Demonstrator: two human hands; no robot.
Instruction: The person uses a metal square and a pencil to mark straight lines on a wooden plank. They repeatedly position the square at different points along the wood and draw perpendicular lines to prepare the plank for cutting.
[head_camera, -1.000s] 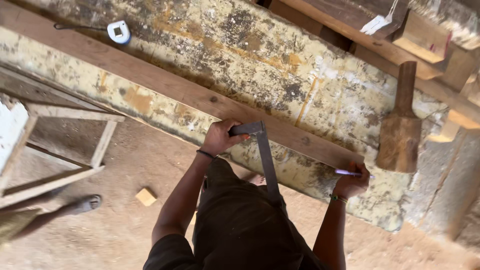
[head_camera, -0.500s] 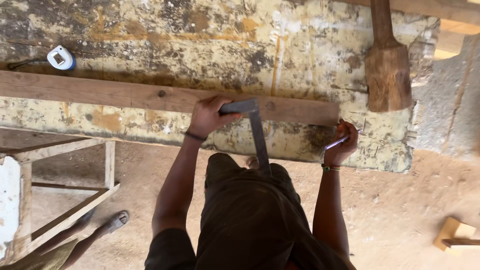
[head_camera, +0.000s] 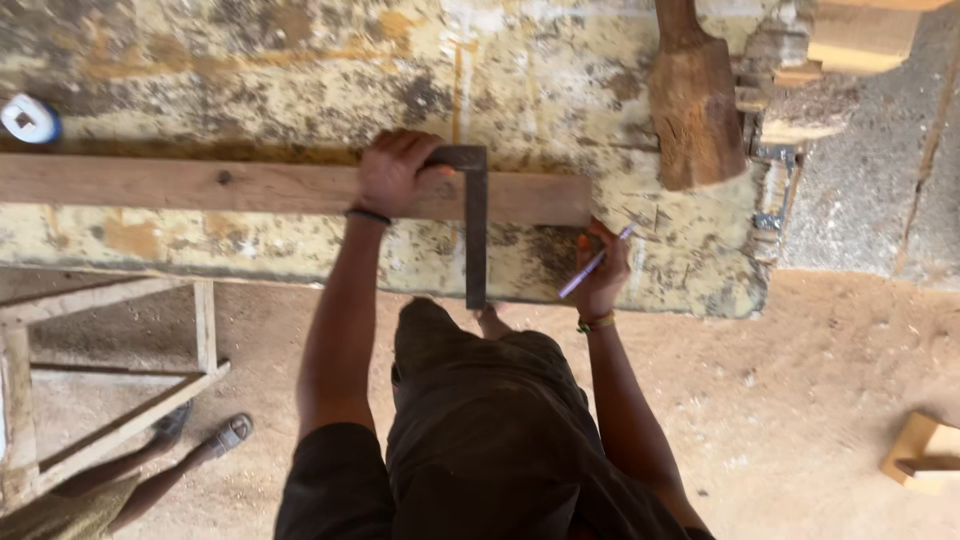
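A long wooden plank (head_camera: 230, 188) lies across a worn, paint-stained workbench (head_camera: 250, 80). My left hand (head_camera: 392, 172) grips the stock of a metal try square (head_camera: 474, 225) against the plank's far edge, and the blade hangs down over the plank and past the bench's near edge. My right hand (head_camera: 603, 270) holds a pen (head_camera: 594, 262) just below the plank's right end, its tip pointing up and to the right.
A wooden mallet (head_camera: 692, 100) lies on the bench at the upper right. A tape measure (head_camera: 28, 118) sits at the far left. A wooden frame (head_camera: 120, 420) stands on the sandy floor at left, beside another person's sandalled feet (head_camera: 205, 435). A wood block (head_camera: 925, 450) lies at the lower right.
The view has swung so the plank now runs level. The try square's blade has turned from slanting to straight across the plank. My right hand with the pen has drawn in to the plank's end.
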